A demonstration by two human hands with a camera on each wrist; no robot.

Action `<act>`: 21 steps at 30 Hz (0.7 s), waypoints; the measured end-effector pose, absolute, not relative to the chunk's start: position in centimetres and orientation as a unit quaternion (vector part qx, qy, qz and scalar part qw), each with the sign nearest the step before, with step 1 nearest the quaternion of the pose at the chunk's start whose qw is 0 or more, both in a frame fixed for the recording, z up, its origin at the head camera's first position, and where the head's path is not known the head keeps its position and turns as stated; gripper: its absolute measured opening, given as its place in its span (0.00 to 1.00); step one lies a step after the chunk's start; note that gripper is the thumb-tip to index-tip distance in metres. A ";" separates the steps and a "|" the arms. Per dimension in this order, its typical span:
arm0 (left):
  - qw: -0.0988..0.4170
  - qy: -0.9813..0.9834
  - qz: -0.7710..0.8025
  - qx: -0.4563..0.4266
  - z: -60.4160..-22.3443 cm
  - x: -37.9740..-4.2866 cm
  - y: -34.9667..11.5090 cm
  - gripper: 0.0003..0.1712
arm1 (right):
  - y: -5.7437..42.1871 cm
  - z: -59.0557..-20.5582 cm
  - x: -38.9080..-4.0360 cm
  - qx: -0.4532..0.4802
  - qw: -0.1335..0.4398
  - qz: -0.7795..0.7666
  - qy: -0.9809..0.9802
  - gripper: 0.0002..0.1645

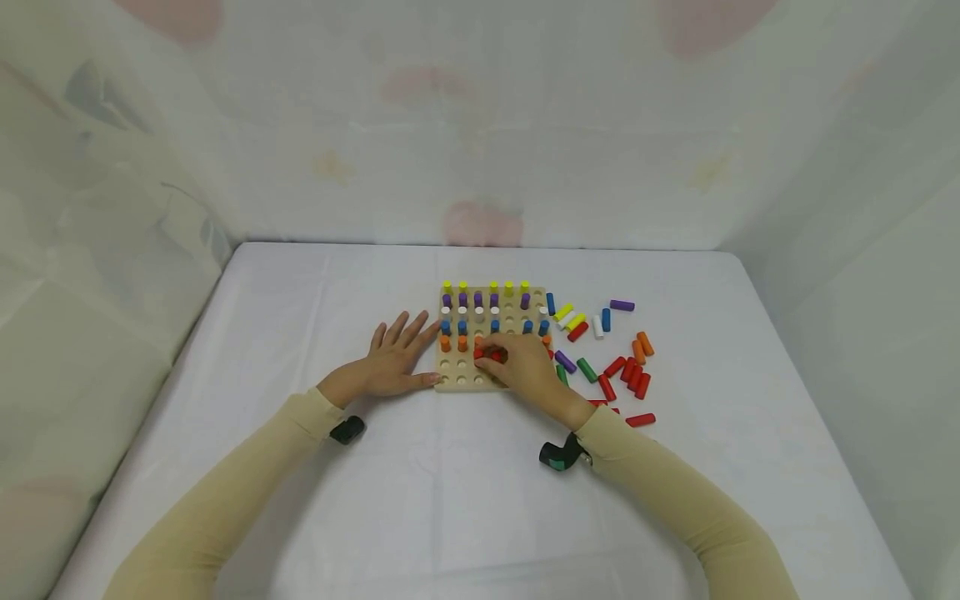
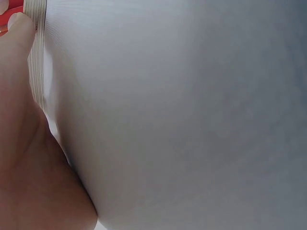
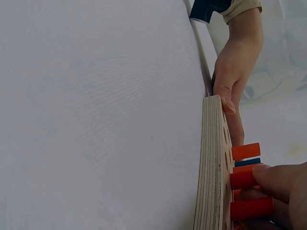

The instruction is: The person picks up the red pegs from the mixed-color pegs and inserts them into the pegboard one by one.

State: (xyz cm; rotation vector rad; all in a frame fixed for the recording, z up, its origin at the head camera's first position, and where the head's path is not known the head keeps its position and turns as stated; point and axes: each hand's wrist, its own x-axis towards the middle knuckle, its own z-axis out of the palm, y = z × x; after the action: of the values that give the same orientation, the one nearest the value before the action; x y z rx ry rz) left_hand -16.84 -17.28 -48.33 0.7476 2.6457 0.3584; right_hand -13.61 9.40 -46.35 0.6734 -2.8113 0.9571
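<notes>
Mid-frame, one pegboard [image 1: 461,387] holds five yellow pegs [image 1: 494,287], five purple pegs [image 1: 478,298], five white pegs [image 1: 479,313] and five blue pegs [image 1: 495,326]. Right of centre lie two green pegs [image 1: 587,371] and two orange pegs [image 1: 646,342]; partly hidden red pegs [image 1: 641,420] can't be counted.

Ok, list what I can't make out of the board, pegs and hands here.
Head view: the lower-right part of the board, covered by the right hand.
Head view: the full length of the green peg beside that hand, partly behind it.
Left wrist view: much of the left hand, cut off by the left edge.
</notes>
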 end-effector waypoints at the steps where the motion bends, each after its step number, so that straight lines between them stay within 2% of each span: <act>1: 0.183 0.938 0.127 0.266 -48.3 -16.8 -17.3 0.55 | 9.4 -46.3 -13.6 0.220 0.048 0.313 -0.922 0.13; 21: 0.182 0.936 0.138 0.267 -48.4 -16.9 -17.3 0.55 | 9.8 -46.0 -13.7 0.230 0.032 0.328 -0.916 0.14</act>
State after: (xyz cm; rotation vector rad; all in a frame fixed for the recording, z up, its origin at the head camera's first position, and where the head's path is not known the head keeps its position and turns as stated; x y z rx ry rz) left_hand -16.87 -17.25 -48.43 0.7523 2.6423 0.3899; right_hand -13.68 9.81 -45.97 0.7083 -2.8198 1.0109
